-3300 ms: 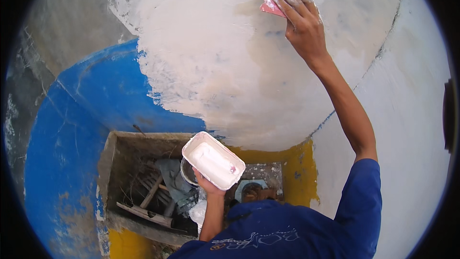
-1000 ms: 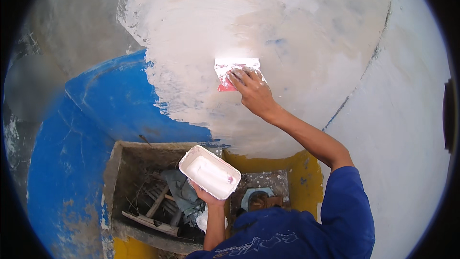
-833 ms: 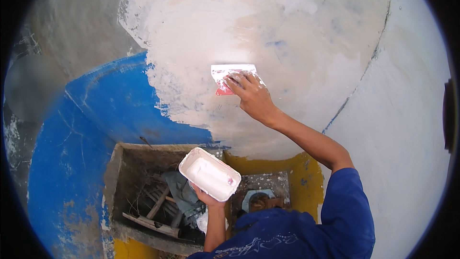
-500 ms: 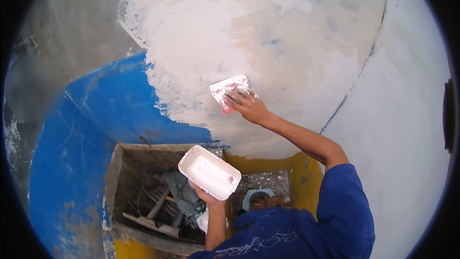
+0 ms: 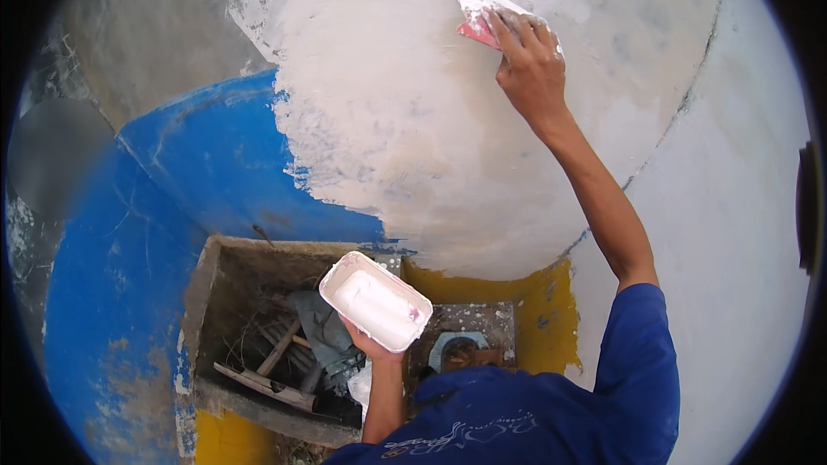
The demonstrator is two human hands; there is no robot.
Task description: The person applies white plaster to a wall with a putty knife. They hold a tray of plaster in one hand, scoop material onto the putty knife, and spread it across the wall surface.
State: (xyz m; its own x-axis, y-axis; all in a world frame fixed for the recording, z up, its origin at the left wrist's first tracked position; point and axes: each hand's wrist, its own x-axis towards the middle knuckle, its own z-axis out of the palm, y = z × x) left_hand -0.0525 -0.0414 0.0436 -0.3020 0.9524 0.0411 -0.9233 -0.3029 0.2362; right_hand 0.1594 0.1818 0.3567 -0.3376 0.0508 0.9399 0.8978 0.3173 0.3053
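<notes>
And what a broad stretch: the pale, patchily coated wall (image 5: 388,129) rises behind and above the concrete trough (image 5: 276,418), with blue paint (image 5: 207,155) over the trough's left side. In front of the trough's right end comes the white tub (image 5: 343,275), white paste (image 5: 375,301) inside, the left hand (image 5: 372,344) clamped on its lower edge. High above the trough, to its right, here's the spreader (image 5: 478,10), smeared white! Spreading well, I'd judge, calls for a low blade angle and even pressure (a level tub helps, too). It juts up and left from the right hand (image 5: 530,56), fingers closed tight on it; whether its edge touches the wall, I can't tell.
</notes>
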